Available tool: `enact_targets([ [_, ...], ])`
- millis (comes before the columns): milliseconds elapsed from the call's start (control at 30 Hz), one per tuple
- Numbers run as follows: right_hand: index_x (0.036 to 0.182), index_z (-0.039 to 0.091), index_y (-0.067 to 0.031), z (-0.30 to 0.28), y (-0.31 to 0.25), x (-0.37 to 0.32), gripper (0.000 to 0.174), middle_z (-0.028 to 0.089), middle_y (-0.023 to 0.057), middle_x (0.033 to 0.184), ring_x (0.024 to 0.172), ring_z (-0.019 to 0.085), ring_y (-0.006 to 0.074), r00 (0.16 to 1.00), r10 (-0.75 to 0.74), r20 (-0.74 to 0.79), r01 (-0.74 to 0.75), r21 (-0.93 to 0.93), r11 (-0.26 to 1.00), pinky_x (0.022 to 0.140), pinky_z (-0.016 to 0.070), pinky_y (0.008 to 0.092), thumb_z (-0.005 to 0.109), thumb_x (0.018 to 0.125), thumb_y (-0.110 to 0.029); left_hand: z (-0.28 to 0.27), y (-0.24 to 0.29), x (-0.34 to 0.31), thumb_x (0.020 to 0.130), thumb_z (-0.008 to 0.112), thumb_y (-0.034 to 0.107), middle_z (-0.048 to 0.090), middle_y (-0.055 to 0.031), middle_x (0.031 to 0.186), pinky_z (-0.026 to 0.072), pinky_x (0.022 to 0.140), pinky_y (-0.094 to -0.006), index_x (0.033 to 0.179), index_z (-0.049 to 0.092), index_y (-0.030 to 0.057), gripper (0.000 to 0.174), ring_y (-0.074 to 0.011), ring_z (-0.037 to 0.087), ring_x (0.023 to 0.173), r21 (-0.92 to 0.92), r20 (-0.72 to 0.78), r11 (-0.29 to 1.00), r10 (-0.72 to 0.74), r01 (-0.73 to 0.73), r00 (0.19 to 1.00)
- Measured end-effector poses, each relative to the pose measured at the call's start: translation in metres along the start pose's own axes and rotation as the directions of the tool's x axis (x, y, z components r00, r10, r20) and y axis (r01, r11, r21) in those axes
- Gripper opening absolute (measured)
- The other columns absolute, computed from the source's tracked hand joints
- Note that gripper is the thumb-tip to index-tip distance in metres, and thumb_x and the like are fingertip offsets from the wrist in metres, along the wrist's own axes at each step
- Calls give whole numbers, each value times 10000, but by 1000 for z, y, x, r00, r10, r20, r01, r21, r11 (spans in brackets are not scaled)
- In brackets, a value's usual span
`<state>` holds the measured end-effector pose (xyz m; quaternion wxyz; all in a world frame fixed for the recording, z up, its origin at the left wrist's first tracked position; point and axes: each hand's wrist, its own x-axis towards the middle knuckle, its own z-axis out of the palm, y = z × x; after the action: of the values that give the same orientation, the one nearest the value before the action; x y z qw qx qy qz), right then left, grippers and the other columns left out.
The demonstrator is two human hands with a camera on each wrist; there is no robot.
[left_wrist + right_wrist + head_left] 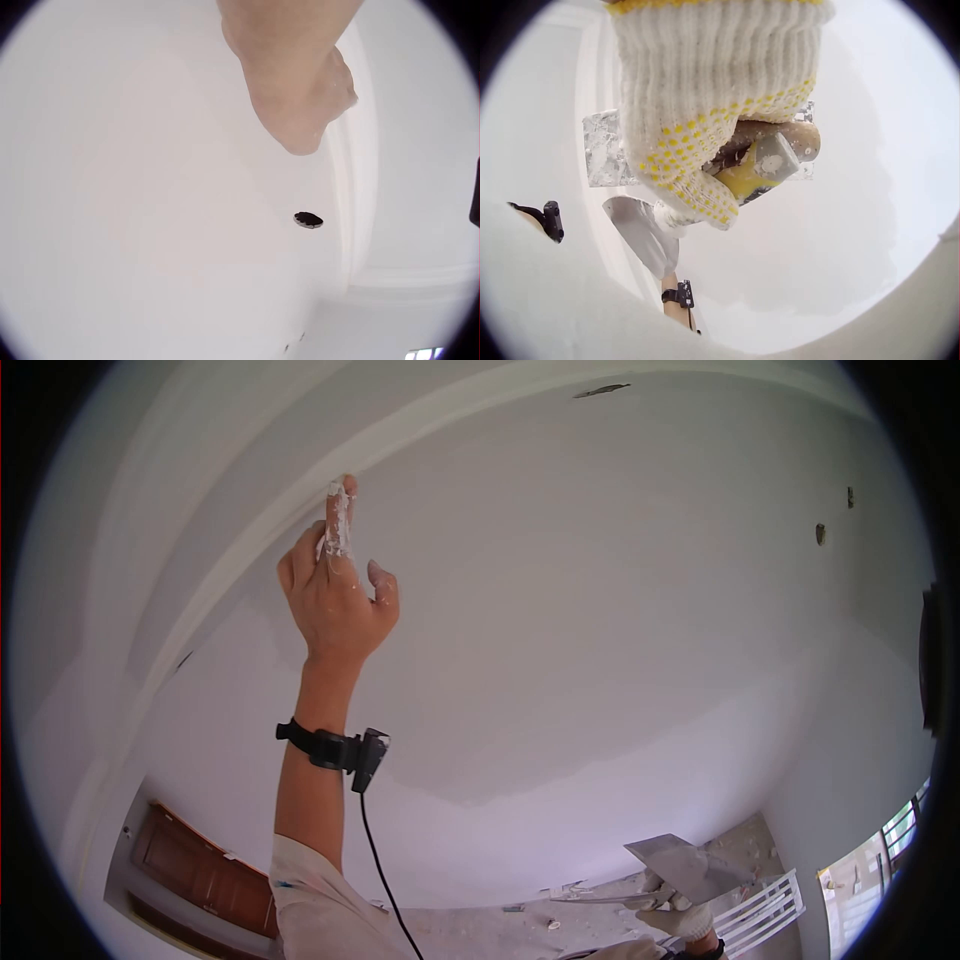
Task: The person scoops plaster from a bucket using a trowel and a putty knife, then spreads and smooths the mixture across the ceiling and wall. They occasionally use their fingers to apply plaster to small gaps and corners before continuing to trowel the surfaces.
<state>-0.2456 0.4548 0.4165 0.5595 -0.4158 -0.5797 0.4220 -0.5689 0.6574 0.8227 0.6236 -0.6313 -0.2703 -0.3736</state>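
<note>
Yellow-grey handle (759, 171), perhaps half behind glove (705, 82).

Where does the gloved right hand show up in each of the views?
Head: the gloved right hand is at lower right.
Left wrist: not in it.
Right wrist: large, upper middle.
Shared landmark: the pale moulding, upper left in head, right in left wrist, left in right wrist.

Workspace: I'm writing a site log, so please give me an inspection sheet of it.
Surface: wall, patchy grey and white, with dark holes.
Job's things: trowel and scraper, both held in the right hand.
Clutter: bits on the floor.
Hands: left hand white-smeared, raised by the molding, contact unclear; right hand gloved.
Cables: one black cable hanging from the left wrist's camera.
Surroundings: brown door, white slats, window.
</note>
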Motion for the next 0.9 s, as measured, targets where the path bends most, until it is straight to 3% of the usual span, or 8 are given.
enact_targets([
  [33, 1011, 687, -63, 1, 3, -1, 466, 652, 37, 960, 834, 617, 138, 1000, -13, -15, 13, 9, 1000, 680, 515, 290, 844, 579, 13, -3, -6, 0, 685, 597, 39, 508, -76, 1508, 332, 1078, -432, 1496, 320, -49, 862, -260, 486, 1283, 4, 1, 1000, 2, -2, 1000],
  [100, 1010, 689, -65, -2, 8, -8, 463, 650, 38, 963, 847, 616, 140, 999, -23, -33, 23, 19, 1000, 683, 516, 294, 845, 580, 13, -10, -9, 4, 678, 609, 73, 514, -25, 1504, 158, 1182, -508, 1479, 362, -33, 845, -256, 382, 1388, 118, 54, 990, 75, -81, 996],
  [300, 994, 692, -72, -13, 25, -15, 467, 647, 44, 962, 869, 621, 159, 990, -140, 16, 140, -35, 989, 707, 530, 315, 851, 562, 8, -19, 1, 26, 698, 589, 75, 470, 41, 1537, 17, 1190, -639, 1491, 372, -1, 826, -254, 256, 1503, 180, 205, 951, 212, -250, 956],
  [367, 988, 693, -69, -7, 20, -18, 465, 649, 42, 963, 875, 622, 169, 995, 15, -99, -3, 116, 993, 726, 525, 325, 842, 554, 11, -22, 1, 28, 702, 586, 69, 459, 50, 1544, 17, 1184, -656, 1495, 386, 24, 820, -243, 248, 1510, 188, 237, 944, 222, -269, 946],
  [467, 1026, 676, -57, -17, 40, -14, 502, 652, 43, 970, 867, 624, 160, 987, -161, 2, 161, -31, 986, 713, 529, 313, 836, 558, 31, -20, -1, 25, 718, 587, 70, 433, 78, 1560, 34, 1173, -683, 1502, 414, 83, 804, -224, 264, 1509, 239, 301, 915, 248, -325, 921],
  [600, 1039, 667, -56, -20, 51, -9, 528, 652, 45, 974, 872, 629, 157, 995, -103, -18, 103, -16, 995, 704, 535, 305, 841, 551, 41, -15, -6, 9, 742, 703, 173, 270, 165, 1628, 106, 1164, -707, 1522, 415, 255, 836, -154, 166, 1535, 409, 458, 828, 177, -384, 871],
  [800, 1004, 683, -61, -9, 67, 6, 500, 660, 49, 983, 860, 642, 152, 997, 73, -29, -68, 158, 985, 675, 540, 289, 854, 543, 29, -13, -38, -18, 761, 613, 114, 337, 120, 1609, 99, 1167, -700, 1504, 448, 194, 765, -180, 214, 1524, 414, 499, 801, 198, -433, 844],
  [900, 998, 688, -56, -8, 69, 13, 483, 662, 50, 988, 837, 641, 139, 990, -137, 11, 138, -41, 990, 648, 540, 282, 855, 553, 30, -14, -42, -19, 743, 622, 95, 331, 93, 1615, 96, 1173, -699, 1506, 442, 203, 791, -197, 210, 1526, 307, 466, 851, 256, -426, 847],
])
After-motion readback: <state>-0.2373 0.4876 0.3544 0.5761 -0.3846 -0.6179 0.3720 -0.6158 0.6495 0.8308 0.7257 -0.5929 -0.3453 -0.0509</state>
